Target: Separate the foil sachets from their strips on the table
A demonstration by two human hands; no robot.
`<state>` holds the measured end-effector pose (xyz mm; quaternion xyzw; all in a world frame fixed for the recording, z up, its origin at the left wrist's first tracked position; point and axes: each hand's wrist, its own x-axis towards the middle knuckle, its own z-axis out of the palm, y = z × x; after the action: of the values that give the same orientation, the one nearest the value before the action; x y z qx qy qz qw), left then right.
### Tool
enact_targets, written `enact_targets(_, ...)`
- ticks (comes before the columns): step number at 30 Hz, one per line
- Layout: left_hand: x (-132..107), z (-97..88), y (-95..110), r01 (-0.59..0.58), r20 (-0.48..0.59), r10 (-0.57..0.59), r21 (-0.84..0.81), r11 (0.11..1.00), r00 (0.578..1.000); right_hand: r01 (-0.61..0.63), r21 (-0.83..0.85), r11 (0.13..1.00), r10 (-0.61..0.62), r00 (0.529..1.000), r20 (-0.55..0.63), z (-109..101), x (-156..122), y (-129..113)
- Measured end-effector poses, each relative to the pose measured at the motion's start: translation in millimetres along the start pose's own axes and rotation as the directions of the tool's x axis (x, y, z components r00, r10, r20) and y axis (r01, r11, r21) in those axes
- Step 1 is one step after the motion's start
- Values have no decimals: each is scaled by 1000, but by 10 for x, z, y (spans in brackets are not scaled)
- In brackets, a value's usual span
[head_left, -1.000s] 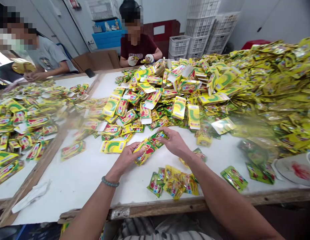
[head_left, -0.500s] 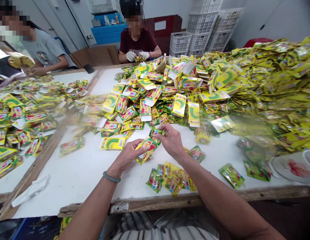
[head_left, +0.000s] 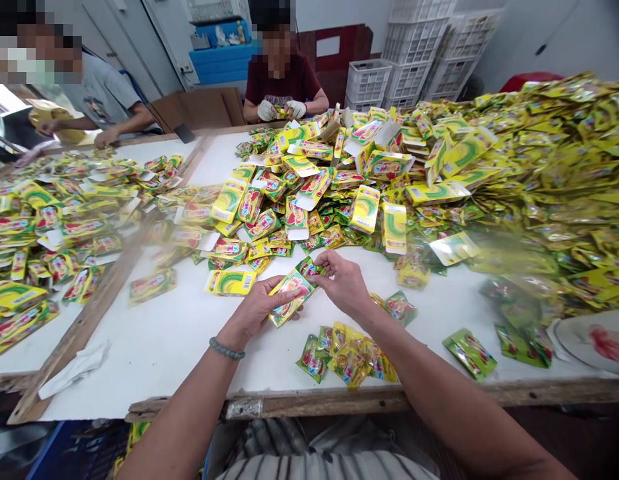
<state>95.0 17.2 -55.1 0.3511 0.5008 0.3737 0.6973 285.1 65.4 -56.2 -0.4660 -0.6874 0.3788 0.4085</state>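
Observation:
My left hand [head_left: 262, 305] is closed around a small printed carton [head_left: 292, 298], thumb on its face, tilted up toward the right. At the carton's upper right end, my right hand [head_left: 343, 281] pinches a green candy packet [head_left: 308, 267]. That packet is against the carton's end; how far it is inside I cannot tell. Just below the hands lies a cluster of yellow and green packets [head_left: 346, 353] on the white tabletop [head_left: 189, 353]. A yellow carton [head_left: 232, 283] lies flat to the left of my left hand.
A heap of cartons and packets [head_left: 309, 180] covers the far middle, with a larger pile of yellow packets [head_left: 564, 180] at right. More cartons [head_left: 44, 233] lie left of a wooden strip [head_left: 79, 340]. A flowered white container [head_left: 594, 340] stands at right. Two people work across the table.
The view has shifted slightly, so most things sit a little to the right. The green packet is a bit closer in against the carton's end. Both hands keep their grip.

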Motion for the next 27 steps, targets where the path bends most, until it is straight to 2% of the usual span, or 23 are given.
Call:
enact_targets(5, 37, 56, -8, -82, -79, 88, 76, 994, 993, -1, -40, 999, 4, 997, 74, -19, 3, -33)
enact_targets(9, 65, 61, -39, -148, -64, 157, 128, 981, 985, 39, -106, 994, -17, 979, 202, 2, -25, -86)
enact_targets(11, 80, 57, -48, -153, -67, 161, 108, 982, 985, 11, -63, 998, 4, 973, 231, 22, -47, -114)
enact_targets(15, 101, 48, -63, -171, -107, 181, 94, 981, 978, -80, 22, 997, 74, 976, 205, 44, -88, -156)
enact_targets(19, 75, 61, -104, -207, -103, 228, 178, 962, 968, -60, -34, 998, 68, 938, 340, 68, -128, -162)
enact_targets(21, 45, 40, -90, -198, -115, 225, 204, 959, 968, -62, -1, 998, 59, 944, 326, 60, -126, -138)
enact_targets(23, -25, -66, -6, -179, -154, 223, 260, 949, 963, -22, -7, 1000, 23, 969, 245, 22, -105, -103)
enact_targets(25, -179, -307, 172, -139, -254, 235, 345, 928, 938, 29, -80, 996, -13, 980, 201, -34, -86, -74)
enact_targets(26, -293, -484, 297, -114, -338, 260, 396, 911, 905, 49, -126, 991, -20, 975, 220, -59, -85, -64)
enact_targets(27, -428, -694, 441, -78, -455, 296, 438, 896, 840, 67, -169, 983, -20, 964, 264, -75, -91, -58)
